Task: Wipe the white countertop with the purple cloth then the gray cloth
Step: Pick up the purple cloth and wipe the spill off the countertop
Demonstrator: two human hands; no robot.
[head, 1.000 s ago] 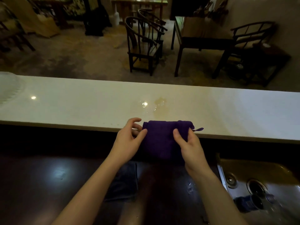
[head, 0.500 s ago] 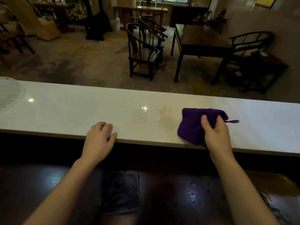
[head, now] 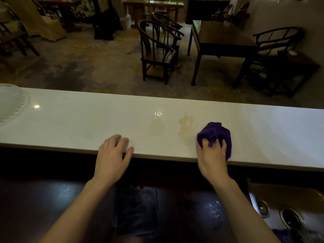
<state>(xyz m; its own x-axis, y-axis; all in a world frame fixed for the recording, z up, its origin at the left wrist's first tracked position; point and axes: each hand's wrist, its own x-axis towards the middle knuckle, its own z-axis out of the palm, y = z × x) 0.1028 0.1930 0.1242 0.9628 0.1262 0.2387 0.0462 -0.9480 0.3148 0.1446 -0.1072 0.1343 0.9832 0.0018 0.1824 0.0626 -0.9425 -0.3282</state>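
Observation:
The long white countertop (head: 87, 123) runs across the view. A yellowish spill (head: 184, 127) and a clear wet patch (head: 158, 120) lie near its middle. My right hand (head: 211, 155) grips the bunched purple cloth (head: 214, 132) and presses it on the counter just right of the spill. My left hand (head: 114, 153) rests flat on the counter's near edge, fingers apart, holding nothing. The folded gray cloth (head: 137, 211) lies on the dark lower counter between my forearms.
A clear glass dish (head: 10, 102) sits at the counter's far left end. A metal sink (head: 287, 216) is at the lower right. Beyond the counter stand dark wooden chairs (head: 157, 51) and a table (head: 219, 41).
Both hands held the purple cloth at the counter's edge. My right hand then carried it onto the counter right of the spill and bunched it, while my left hand let go and settled on the edge.

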